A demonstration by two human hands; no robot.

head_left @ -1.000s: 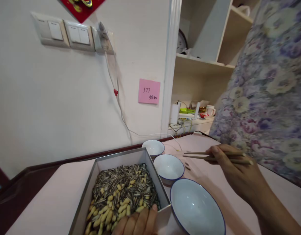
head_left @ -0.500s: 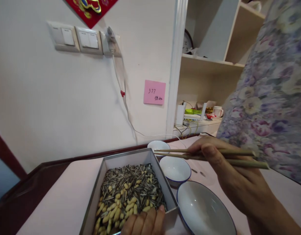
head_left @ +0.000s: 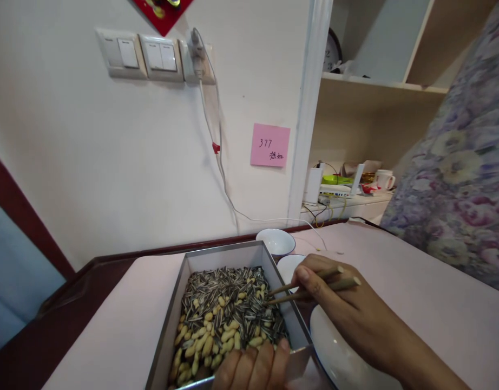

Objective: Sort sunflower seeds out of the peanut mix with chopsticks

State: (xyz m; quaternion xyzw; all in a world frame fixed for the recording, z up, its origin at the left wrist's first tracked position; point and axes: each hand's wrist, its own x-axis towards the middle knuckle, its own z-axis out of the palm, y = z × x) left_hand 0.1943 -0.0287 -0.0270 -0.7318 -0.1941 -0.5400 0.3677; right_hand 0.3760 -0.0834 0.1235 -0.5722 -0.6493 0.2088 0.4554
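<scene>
A square metal tray (head_left: 229, 254) holds striped sunflower seeds (head_left: 227, 292) mixed with pale peanuts (head_left: 204, 346). My left hand (head_left: 255, 368) grips the tray's near rim, fingers curled over it. My right hand (head_left: 347, 314) pinches a pair of wooden chopsticks (head_left: 310, 287), whose tips reach down into the seeds at the tray's right side. Three white bowls with blue rims stand right of the tray: a small far one (head_left: 276, 241), a middle one (head_left: 290, 265) partly behind my hand, and a large near one (head_left: 339, 357) under my wrist.
The pink table (head_left: 415, 287) has a dark red edge (head_left: 71, 292) against a white wall with switches (head_left: 148, 54), a plugged-in cable (head_left: 221, 157) and a pink note (head_left: 270, 145). Shelves (head_left: 367, 179) with clutter stand behind. A person in a floral garment (head_left: 464, 173) stands at the right.
My right hand moved left and down, bringing the chopstick tips from above the bowls into the tray's seeds. The view shifted left. My left hand stayed on the rim.
</scene>
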